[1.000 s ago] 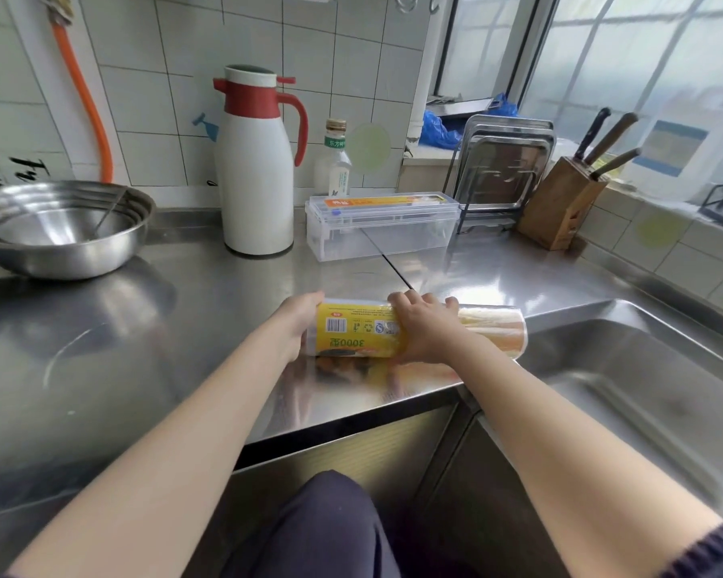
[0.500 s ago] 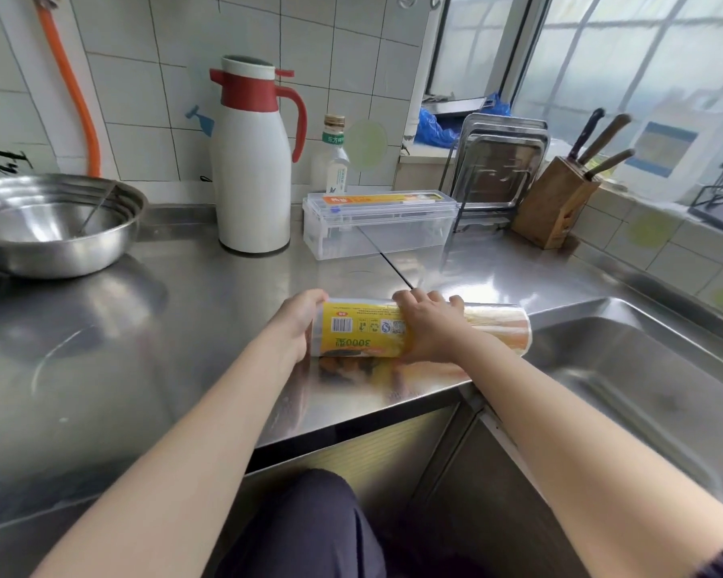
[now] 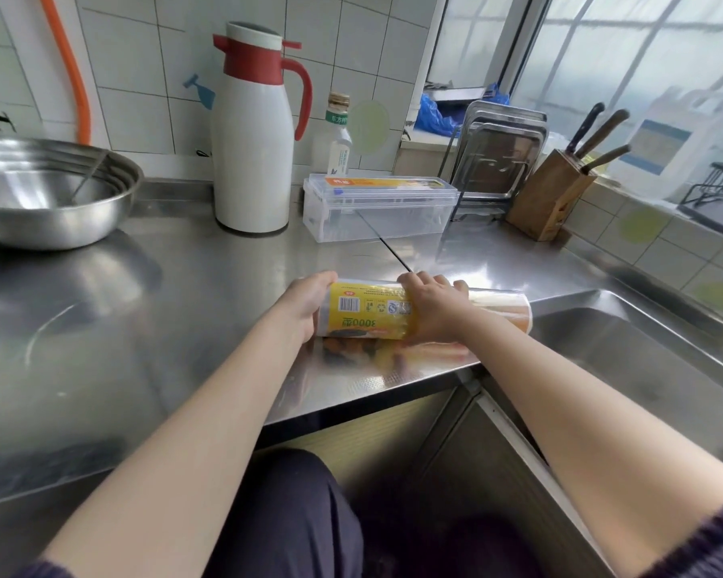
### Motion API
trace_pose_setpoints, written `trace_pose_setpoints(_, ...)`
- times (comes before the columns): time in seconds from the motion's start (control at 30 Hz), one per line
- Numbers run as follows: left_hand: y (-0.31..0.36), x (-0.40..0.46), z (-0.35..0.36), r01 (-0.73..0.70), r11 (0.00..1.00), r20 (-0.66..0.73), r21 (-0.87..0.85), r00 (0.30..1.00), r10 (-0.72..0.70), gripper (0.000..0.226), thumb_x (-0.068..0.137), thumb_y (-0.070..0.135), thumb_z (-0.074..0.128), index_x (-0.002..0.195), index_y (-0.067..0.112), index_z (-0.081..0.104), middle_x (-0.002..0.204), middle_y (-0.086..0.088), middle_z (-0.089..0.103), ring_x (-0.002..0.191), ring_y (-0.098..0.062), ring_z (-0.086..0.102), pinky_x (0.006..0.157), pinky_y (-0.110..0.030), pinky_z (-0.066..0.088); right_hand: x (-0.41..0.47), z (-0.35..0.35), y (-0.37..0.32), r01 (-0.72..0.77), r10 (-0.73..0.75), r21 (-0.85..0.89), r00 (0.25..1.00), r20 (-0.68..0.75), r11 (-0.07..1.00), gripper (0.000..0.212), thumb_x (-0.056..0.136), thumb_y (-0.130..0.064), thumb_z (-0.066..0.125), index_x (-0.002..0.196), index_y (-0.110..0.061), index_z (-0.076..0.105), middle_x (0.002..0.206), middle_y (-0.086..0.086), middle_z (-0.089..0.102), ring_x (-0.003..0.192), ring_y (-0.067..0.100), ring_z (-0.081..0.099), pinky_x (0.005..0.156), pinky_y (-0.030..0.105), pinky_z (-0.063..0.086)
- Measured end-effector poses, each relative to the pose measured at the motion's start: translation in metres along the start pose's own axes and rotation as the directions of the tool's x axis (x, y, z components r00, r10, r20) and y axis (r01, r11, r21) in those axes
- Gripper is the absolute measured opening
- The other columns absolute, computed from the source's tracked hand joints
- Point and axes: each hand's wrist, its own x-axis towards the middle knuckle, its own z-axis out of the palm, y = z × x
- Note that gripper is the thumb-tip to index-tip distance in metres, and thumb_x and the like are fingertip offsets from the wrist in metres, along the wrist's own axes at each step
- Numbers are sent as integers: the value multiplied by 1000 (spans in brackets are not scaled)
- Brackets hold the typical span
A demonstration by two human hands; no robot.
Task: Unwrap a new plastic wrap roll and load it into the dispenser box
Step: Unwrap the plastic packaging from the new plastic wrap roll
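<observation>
Plastic wrap roll, yellow-labelled and in its clear wrapper, lies on its side on the steel counter near the front edge, just left of the sink. Its long axis runs left to right across my view, the far end pointing toward the sink. My left hand cups the roll's left end, palm against the end face and fingers curled over the top. My right hand lies across the middle of the roll, fingers curled over its far side and gripping it, so the printed label shows between my two hands and the paler stretch sticks out to the right of my right hand. Behind the roll, well apart, the clear dispenser box stands with its lid down, long side parallel to the roll, beside the white and red thermos jug.
</observation>
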Motion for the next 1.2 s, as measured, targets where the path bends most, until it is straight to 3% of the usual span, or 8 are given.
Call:
trace_pose_setpoints(0.17,1,2,0,29,999,30,22,999,-29,17,97,24,45,101,10,54,86,-12,63,70,-25,62,60,-30,51,2,-3,0,-4,3,17,1000,22,1000,107,57,-57,81,142,-23,25,136,2,43,126,28,41,105,54,29)
trace_pose_setpoints(0.4,6,-1,-2,102,995,70,7,992,-102,23,98,29,47,107,10,56,95,-14,66,77,-27,63,65,-36,51,1,-3,2,14,-15,34,1000,25,999,106,56,-54,81,141,-24,26,135,2,43,126,29,40,105,56,28)
trace_pose_setpoints(0.57,3,-1,-2,43,995,-116,90,993,-32,39,85,35,67,111,6,62,114,-16,66,91,-30,67,80,-41,55,3,-3,2,12,-14,44,999,34,999,105,58,-51,81,142,-24,25,136,3,42,127,29,39,106,58,26)
trace_pose_setpoints(0.7,6,-8,-8,92,995,-132,50,988,-85,39,71,37,80,96,12,63,90,-12,71,68,-25,65,52,-31,55,1,0,3,23,-24,34,999,21,999,104,59,-51,80,142,-24,24,136,4,41,127,30,38,107,59,25)
trace_pose_setpoints(0.8,7,-13,-14,97,995,-140,24,986,-93,33,71,35,79,81,10,59,64,-6,65,61,-22,56,56,-29,46,3,1,4,30,-31,42,999,25,999,105,58,-52,81,141,-24,25,136,3,41,127,29,38,107,59,25)
trace_pose_setpoints(0.9,9,-14,-25,22,1000,-120,8,993,-20,28,79,21,75,70,14,50,39,6,41,41,-10,31,50,-23,25,5,2,5,24,-25,50,999,21,998,104,57,-51,81,141,-25,26,134,2,42,126,29,40,107,58,26)
trace_pose_setpoints(1.03,16,-18,-40,-32,999,-130,-5,991,31,23,87,6,65,70,11,50,41,4,41,31,-4,27,38,-15,25,10,5,6,10,-11,53,1000,15,999,102,55,-52,79,138,-26,27,131,1,43,123,28,42,104,56,27)
trace_pose_setpoints(1.2,7,-22,-37,18,978,-104,209,995,4,30,99,24,46,74,11,55,62,-4,51,54,-16,42,53,-27,35,13,7,8,20,-21,53,1000,8,998,103,53,-53,79,138,-27,27,131,0,44,122,28,43,103,56,28)
